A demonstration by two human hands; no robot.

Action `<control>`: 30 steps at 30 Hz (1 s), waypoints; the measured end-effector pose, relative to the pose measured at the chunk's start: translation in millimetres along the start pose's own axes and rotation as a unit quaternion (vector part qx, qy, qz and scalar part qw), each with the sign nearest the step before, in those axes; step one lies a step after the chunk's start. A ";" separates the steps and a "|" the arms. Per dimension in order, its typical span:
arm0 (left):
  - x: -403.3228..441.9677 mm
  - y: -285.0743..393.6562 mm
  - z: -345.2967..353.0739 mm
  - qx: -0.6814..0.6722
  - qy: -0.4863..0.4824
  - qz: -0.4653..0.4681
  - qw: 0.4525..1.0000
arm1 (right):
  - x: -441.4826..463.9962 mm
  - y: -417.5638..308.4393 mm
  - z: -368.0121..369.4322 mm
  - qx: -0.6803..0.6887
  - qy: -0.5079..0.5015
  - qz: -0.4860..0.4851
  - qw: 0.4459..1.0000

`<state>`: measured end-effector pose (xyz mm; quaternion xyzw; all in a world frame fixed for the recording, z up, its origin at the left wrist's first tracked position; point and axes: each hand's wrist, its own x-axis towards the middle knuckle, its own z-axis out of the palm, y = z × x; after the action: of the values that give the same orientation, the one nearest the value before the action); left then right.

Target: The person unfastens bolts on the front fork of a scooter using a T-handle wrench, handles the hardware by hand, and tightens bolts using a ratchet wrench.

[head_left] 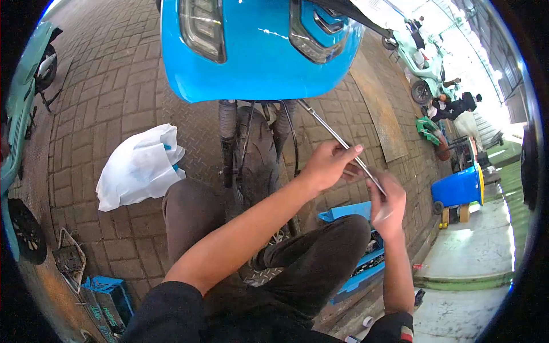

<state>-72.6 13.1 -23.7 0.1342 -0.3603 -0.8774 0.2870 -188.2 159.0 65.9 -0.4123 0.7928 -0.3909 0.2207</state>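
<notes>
A long, slim chrome wrench [331,130] slants from just below the blue front panel [257,71] of a motorbike down to the right. My left hand [327,167] is closed on its middle, with the thumb lying along the shaft. Around the lower end, the fingers of my right hand [389,201] are closed, slightly smeared by motion. The upper tip lies close to the panel's bottom edge; whether it touches anything there I cannot tell. Below the panel stand the front tyre [255,154] and fork, between my knees.
A white plastic bag [140,168] lies on the brick floor at left. Beside my right knee is a blue toolbox [357,274] with tools inside. A blue bin [457,187] stands at right. Other motorbikes [423,60] and a person [457,107] are farther back.
</notes>
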 end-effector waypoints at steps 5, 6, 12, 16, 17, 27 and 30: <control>3.0 3.0 1.0 -0.073 -0.024 -0.033 0.997 | -1.7 -5.5 -15.4 -0.550 0.141 -0.396 0.722; 4.9 5.9 0.0 -0.077 -0.039 -0.033 0.996 | -1.0 -7.2 -15.8 -0.524 0.222 -0.383 0.728; 1.9 14.6 3.9 -0.114 -0.057 -0.049 0.991 | -18.1 11.3 -77.1 0.267 0.011 0.018 0.963; -0.8 21.1 2.9 -0.139 -0.077 -0.067 0.985 | -54.4 -10.1 -47.9 -0.094 -0.285 -0.147 0.943; -0.4 21.9 4.2 -0.147 -0.067 -0.067 0.985 | -52.1 -11.2 -43.2 -0.147 -0.350 -0.182 0.907; 13.4 9.3 7.7 -0.211 -0.045 -0.039 0.976 | -38.8 50.5 -76.9 -0.154 -0.109 -0.025 0.982; 17.0 7.4 9.3 -0.213 -0.037 -0.035 0.976 | -31.3 2.7 -73.8 -0.054 0.093 0.070 0.992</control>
<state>-87.3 3.8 -12.4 0.0499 -0.1709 -0.9477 0.2648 -221.5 218.1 108.7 -0.3291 0.8566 -0.3680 0.1498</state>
